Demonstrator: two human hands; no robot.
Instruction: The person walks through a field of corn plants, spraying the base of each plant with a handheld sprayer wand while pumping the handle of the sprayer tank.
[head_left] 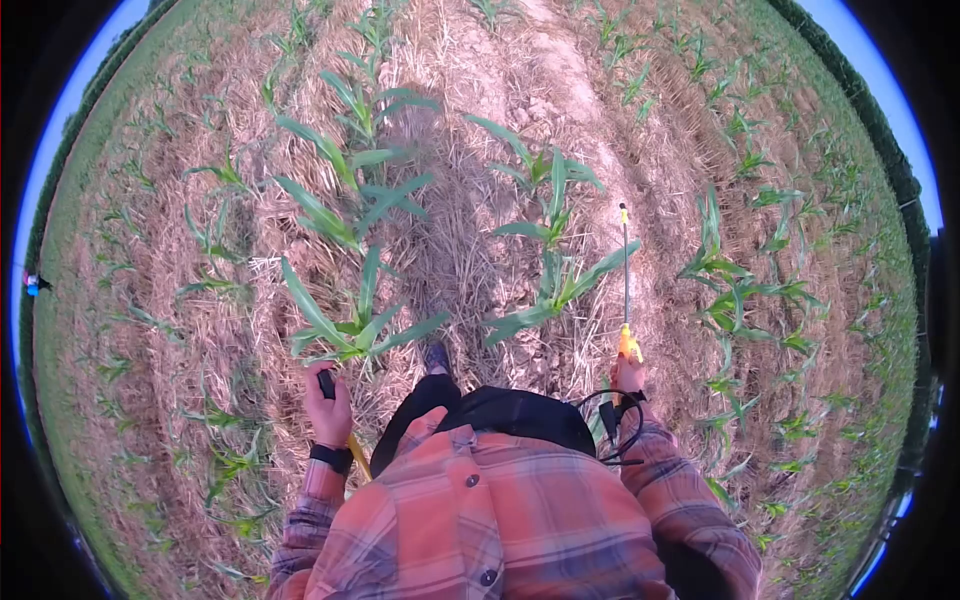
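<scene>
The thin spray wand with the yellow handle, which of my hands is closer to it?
Right: your right hand grips the wand by its yellow handle. Your left hand is across your body, around a small black grip.

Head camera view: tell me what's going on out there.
A person in a plaid shirt is in a field between rows of young green plants. Their right hand holds a thin wand with a yellow handle, pointing forward beside the plants. Their left hand grips a black handle low at their other side. Whether anything is coming out of the wand can't be made out.
</scene>
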